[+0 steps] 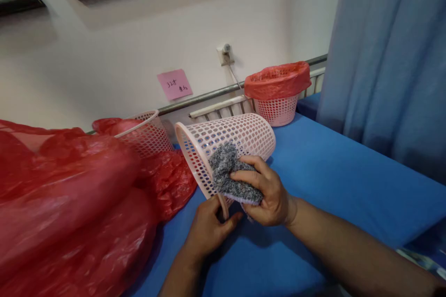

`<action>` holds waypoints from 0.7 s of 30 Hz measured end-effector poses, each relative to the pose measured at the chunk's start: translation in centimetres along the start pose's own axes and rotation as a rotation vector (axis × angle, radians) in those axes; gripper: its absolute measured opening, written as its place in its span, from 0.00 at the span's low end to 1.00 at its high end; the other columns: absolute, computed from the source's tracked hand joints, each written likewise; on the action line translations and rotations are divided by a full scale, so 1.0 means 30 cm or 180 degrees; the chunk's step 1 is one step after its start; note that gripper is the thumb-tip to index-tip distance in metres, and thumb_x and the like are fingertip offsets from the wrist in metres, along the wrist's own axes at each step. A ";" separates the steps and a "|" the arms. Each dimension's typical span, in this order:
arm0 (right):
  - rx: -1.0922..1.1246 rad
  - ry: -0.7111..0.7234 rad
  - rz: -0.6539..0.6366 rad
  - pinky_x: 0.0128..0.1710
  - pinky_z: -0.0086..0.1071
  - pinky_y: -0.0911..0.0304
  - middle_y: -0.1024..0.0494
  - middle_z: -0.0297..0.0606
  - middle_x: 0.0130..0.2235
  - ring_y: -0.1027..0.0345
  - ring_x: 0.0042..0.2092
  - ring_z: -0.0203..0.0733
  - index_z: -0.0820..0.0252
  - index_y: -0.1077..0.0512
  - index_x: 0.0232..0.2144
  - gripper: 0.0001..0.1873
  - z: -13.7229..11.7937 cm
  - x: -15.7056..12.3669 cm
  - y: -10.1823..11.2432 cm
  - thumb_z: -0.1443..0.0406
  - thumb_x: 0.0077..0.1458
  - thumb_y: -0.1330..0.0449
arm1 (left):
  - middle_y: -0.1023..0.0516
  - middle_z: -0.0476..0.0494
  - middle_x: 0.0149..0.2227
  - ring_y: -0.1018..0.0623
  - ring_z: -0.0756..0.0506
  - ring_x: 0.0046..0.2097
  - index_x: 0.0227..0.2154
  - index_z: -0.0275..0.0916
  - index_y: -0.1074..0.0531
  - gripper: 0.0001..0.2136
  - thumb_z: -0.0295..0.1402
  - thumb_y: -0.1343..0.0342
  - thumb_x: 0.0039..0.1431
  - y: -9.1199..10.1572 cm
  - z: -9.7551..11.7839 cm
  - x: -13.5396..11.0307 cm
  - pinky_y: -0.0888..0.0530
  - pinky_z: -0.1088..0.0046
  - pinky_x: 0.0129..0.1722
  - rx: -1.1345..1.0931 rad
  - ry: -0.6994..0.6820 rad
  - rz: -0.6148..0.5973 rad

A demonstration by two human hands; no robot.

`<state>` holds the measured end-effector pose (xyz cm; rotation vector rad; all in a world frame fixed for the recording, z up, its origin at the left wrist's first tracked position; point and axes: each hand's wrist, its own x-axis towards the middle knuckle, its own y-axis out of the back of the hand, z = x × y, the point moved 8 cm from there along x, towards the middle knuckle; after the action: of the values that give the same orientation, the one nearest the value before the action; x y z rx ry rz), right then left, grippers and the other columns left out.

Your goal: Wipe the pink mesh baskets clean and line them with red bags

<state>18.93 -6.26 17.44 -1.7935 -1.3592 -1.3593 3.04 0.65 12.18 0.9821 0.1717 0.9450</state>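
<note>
A pale pink perforated plastic wastebasket (240, 132) lies tipped on its side above the blue surface, its mouth facing left. My left hand (211, 225) grips the near part of its rim, the thumb outside and the fingers partly hidden by the rim. In my right hand (270, 190) is a bunched grey fluffy cloth (226, 171), which presses against the basket's side close to the rim. The fingers of that hand are bent over the cloth.
Crumpled red plastic bags (80, 204) fill the left side. Behind them stands another pink basket (149, 132). A red-lined basket (278, 97) stands at the back right of the blue table (348, 181). A blue curtain (386, 65) hangs at right; a wall socket (226, 54) holds a plug.
</note>
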 end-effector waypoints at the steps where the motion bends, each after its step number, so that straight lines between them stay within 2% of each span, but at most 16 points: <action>1: 0.0031 0.0019 -0.0036 0.55 0.44 0.28 0.34 0.47 0.59 0.30 0.57 0.51 0.55 0.32 0.58 0.34 0.004 0.000 -0.007 0.71 0.46 0.40 | 0.20 0.46 0.30 0.23 0.46 0.31 0.32 0.39 0.22 0.10 0.41 0.38 0.58 0.012 0.007 -0.006 0.26 0.74 0.33 -0.0021 -0.0090 0.0111; 4: -0.0119 -0.0106 0.0009 0.56 0.44 0.29 0.33 0.47 0.59 0.30 0.58 0.51 0.53 0.31 0.57 0.32 0.047 -0.005 -0.009 0.70 0.48 0.39 | 0.20 0.45 0.32 0.23 0.47 0.33 0.36 0.38 0.21 0.10 0.39 0.43 0.63 0.037 0.021 -0.018 0.26 0.74 0.35 -0.0049 -0.0327 0.0373; 7: -0.0568 -0.0659 0.0483 0.59 0.47 0.33 0.31 0.46 0.58 0.31 0.59 0.51 0.53 0.28 0.55 0.29 0.178 -0.015 0.052 0.70 0.49 0.40 | 0.18 0.41 0.37 0.21 0.45 0.37 0.39 0.37 0.21 0.10 0.37 0.44 0.64 0.033 0.018 -0.017 0.25 0.72 0.39 0.0015 -0.0373 0.0345; 10: -0.0866 -0.1704 0.1315 0.62 0.51 0.37 0.25 0.46 0.51 0.29 0.55 0.52 0.57 0.24 0.49 0.24 0.377 -0.061 0.170 0.67 0.47 0.41 | 0.21 0.44 0.30 0.24 0.47 0.32 0.31 0.37 0.23 0.10 0.35 0.45 0.64 0.025 0.003 -0.013 0.27 0.73 0.34 0.0199 -0.0303 0.0303; 12: -0.0707 -0.2591 0.1760 0.60 0.53 0.36 0.22 0.45 0.46 0.27 0.50 0.53 0.61 0.24 0.47 0.25 0.507 -0.118 0.224 0.64 0.45 0.41 | 0.24 0.46 0.26 0.26 0.48 0.29 0.26 0.37 0.26 0.11 0.35 0.46 0.63 0.019 -0.007 -0.011 0.29 0.74 0.31 0.0326 -0.0269 0.0261; 14: -0.0345 -0.3247 0.1947 0.56 0.53 0.32 0.20 0.45 0.44 0.26 0.47 0.53 0.63 0.25 0.49 0.27 0.588 -0.167 0.229 0.62 0.44 0.41 | 0.26 0.47 0.26 0.27 0.48 0.28 0.24 0.38 0.28 0.11 0.34 0.46 0.61 0.009 -0.017 -0.006 0.31 0.74 0.31 0.0419 -0.0236 0.0160; 15: -0.0231 -0.3368 0.1955 0.55 0.53 0.31 0.20 0.44 0.43 0.26 0.46 0.53 0.63 0.26 0.50 0.28 0.600 -0.177 0.221 0.61 0.44 0.41 | 0.26 0.47 0.26 0.27 0.48 0.29 0.25 0.38 0.29 0.10 0.33 0.47 0.60 0.003 -0.022 -0.004 0.30 0.73 0.31 0.0445 -0.0212 0.0099; 17: -0.0318 -0.3096 0.1858 0.56 0.53 0.33 0.20 0.44 0.44 0.26 0.48 0.53 0.62 0.26 0.50 0.28 0.561 -0.160 0.200 0.60 0.45 0.41 | 0.25 0.46 0.28 0.26 0.47 0.30 0.26 0.38 0.28 0.07 0.31 0.47 0.58 -0.006 -0.032 0.001 0.30 0.72 0.33 0.0454 -0.0131 -0.0018; 19: -0.0603 -0.2314 0.1549 0.61 0.53 0.37 0.23 0.46 0.50 0.29 0.54 0.53 0.60 0.26 0.51 0.26 0.449 -0.108 0.160 0.62 0.48 0.41 | 0.23 0.45 0.29 0.25 0.46 0.32 0.29 0.38 0.26 0.06 0.30 0.47 0.57 -0.011 -0.041 0.005 0.28 0.71 0.35 0.0407 -0.0035 -0.0101; 21: -0.0693 -0.1373 0.1013 0.64 0.53 0.39 0.29 0.48 0.57 0.33 0.60 0.54 0.58 0.28 0.56 0.28 0.299 -0.060 0.087 0.65 0.51 0.41 | 0.21 0.45 0.31 0.23 0.45 0.34 0.30 0.38 0.25 0.05 0.28 0.46 0.54 -0.012 -0.049 0.007 0.27 0.70 0.37 0.0301 0.0075 -0.0108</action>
<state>24.98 -0.46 12.90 -2.4342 -1.0840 -1.0170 2.62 1.66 11.11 1.0521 0.2541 0.9242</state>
